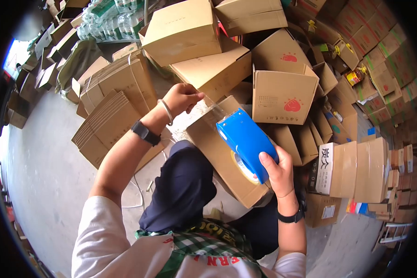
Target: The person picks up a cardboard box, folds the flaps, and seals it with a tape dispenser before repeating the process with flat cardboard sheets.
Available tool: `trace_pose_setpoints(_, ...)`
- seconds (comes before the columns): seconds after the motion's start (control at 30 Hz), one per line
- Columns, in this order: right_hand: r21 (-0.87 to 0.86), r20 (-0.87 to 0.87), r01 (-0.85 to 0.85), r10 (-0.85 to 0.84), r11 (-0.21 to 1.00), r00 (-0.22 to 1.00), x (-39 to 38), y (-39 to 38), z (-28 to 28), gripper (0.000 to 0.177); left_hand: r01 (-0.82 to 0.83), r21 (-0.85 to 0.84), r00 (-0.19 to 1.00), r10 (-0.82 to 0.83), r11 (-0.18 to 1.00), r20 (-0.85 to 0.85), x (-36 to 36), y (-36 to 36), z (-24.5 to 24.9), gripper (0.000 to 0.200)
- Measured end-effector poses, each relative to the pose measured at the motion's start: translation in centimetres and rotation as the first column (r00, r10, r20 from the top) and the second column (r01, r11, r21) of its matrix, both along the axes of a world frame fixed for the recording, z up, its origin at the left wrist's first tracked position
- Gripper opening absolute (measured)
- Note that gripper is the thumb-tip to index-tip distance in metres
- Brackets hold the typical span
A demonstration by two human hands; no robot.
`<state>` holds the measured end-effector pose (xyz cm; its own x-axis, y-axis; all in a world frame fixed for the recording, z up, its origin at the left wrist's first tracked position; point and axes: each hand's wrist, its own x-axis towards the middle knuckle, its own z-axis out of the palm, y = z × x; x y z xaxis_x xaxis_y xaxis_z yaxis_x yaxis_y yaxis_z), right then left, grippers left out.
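My right hand (280, 169) is wrapped round a blue tape dispenser (244, 141), which hangs over a brown cardboard box (208, 136) between my knees. Clear tape (213, 104) stretches from the dispenser's toothed end towards my left hand (183, 98). The fingers of my left hand are pinched on the tape's free end, up and left of the dispenser. A round label shows on the side of the dispenser's roll. Part of the box's surface is hidden beneath the dispenser.
Flattened cardboard stacks (111, 125) lean at the left. Open cartons (285, 95) are piled ahead and to the right, near a white-sided box (325, 169). Wrapped bottles (113, 28) stand at the back left. Grey floor (55, 185) shows at the left.
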<state>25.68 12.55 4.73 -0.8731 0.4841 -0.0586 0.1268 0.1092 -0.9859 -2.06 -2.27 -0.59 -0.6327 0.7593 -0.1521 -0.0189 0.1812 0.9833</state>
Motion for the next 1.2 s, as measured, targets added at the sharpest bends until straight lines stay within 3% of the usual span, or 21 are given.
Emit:
trace_pose_setpoints(0.27,0.053,0.141,0.047,-0.054,0.997,0.989,-3.0,-0.6,0.4,0.036,-0.032,-0.092,0.984,0.047,0.995,0.170,-0.6,1.0,-5.9,0.022)
trace_pose_setpoints(0.33,0.056,0.130,0.057,-0.064,0.997,0.989,-3.0,-0.8,0.3,0.035,-0.004,-0.067,0.998,0.000,0.998,-0.055,1.2,1.5,-8.3,0.020)
trace_pose_setpoints(0.37,0.052,0.115,0.071,-0.077,0.996,0.990,-3.0,-0.9,0.3,0.035,0.059,-0.060,0.991,-0.051,0.996,0.122,1.4,1.8,-9.4,0.020)
trace_pose_setpoints(0.5,0.039,0.113,0.070,-0.074,0.997,0.991,-2.7,-0.8,0.3,0.035,0.139,-0.086,0.987,-0.131,0.987,0.090,1.4,1.8,-12.0,0.033)
trace_pose_setpoints(0.57,0.035,0.099,0.092,-0.095,0.995,0.990,-2.5,-0.7,0.0,0.034,0.087,-0.481,0.968,-0.187,0.873,-0.165,1.4,1.0,-11.6,0.041)
trace_pose_setpoints(0.6,0.031,0.102,0.095,-0.098,0.995,0.990,-2.4,-0.8,-0.1,0.034,0.020,-0.222,0.959,-0.082,0.975,-0.272,1.9,0.5,-10.3,0.048)
trace_pose_setpoints(0.63,0.019,0.093,0.088,-0.090,0.996,0.992,-2.5,-0.7,-0.1,0.034,-0.030,0.059,0.938,0.049,0.998,-0.343,2.5,-0.2,-7.9,0.056)
trace_pose_setpoints(0.67,0.004,0.084,0.086,-0.086,0.996,0.993,-2.5,-0.6,-0.1,0.034,0.087,0.314,0.966,-0.004,0.946,-0.257,3.3,-0.7,-4.2,0.063)
trace_pose_setpoints(0.73,-0.006,0.076,0.109,-0.108,0.994,0.991,-2.7,-0.8,0.0,0.033,0.403,0.356,0.892,-0.276,0.843,-0.358,4.4,-1.6,-1.0,0.068)
trace_pose_setpoints(0.8,-0.004,0.060,0.111,-0.110,0.994,0.992,-2.7,-0.7,0.2,0.033,0.480,-0.062,0.550,-0.355,0.875,-0.756,4.8,-1.4,-1.6,0.072)
trace_pose_setpoints(0.83,0.012,0.069,0.099,-0.099,0.995,0.993,-2.7,-0.7,0.2,0.032,0.400,-0.233,0.430,-0.406,0.887,-0.807,4.8,-1.3,-1.4,0.077)
trace_pose_setpoints(0.87,0.025,0.084,0.088,-0.090,0.996,0.992,-2.4,-0.8,0.1,0.032,0.402,-0.240,0.428,-0.413,0.884,-0.804,5.0,-1.2,-1.2,0.077)
trace_pose_setpoints(0.93,0.027,0.109,0.070,-0.073,0.997,0.991,-1.1,-0.7,0.6,0.031,0.276,-0.429,0.209,-0.489,0.860,-0.847,5.3,-1.0,-0.8,0.076)
trace_pose_setpoints(1.03,0.064,0.190,0.081,-0.092,0.995,0.978,3.8,0.1,2.9,0.026,0.288,-0.434,0.217,-0.500,0.854,-0.839,5.0,-1.0,-1.1,0.073)
trace_pose_setpoints(1.13,0.195,0.416,0.007,-0.089,0.981,0.905,12.9,2.2,3.7,0.019,0.289,-0.433,0.201,-0.497,0.854,-0.844,4.9,-0.9,-0.7,0.070)
trace_pose_setpoints(1.2,0.104,0.466,0.152,-0.183,0.983,0.866,18.4,2.8,2.5,0.019,0.357,-0.373,0.260,-0.474,0.857,-0.841,4.7,-0.7,-1.2,0.069)
